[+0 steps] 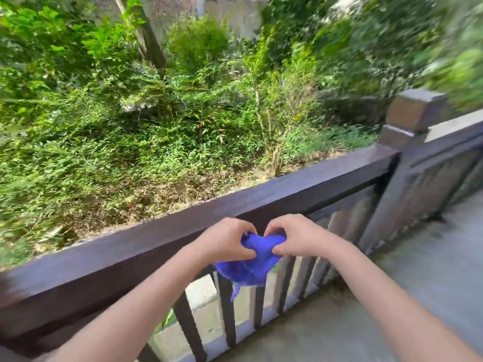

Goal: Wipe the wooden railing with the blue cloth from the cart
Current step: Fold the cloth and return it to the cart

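The blue cloth (257, 259) is bunched up between both my hands, just in front of the wooden railing and a little below its top rail. My left hand (226, 240) grips its left side and my right hand (294, 237) grips its right side; a loose end hangs down beneath them. The dark brown wooden railing (300, 186) runs from lower left to upper right, its flat top above my hands. The cloth is held in the air and does not touch the rail's top. No cart is in view.
A square wooden post (410, 118) joins the railing at the right, with another rail section beyond it. Dark balusters (226, 307) stand below the rail. A grey paved floor (418, 270) lies at the right. Dense green bushes and a slope fill the far side.
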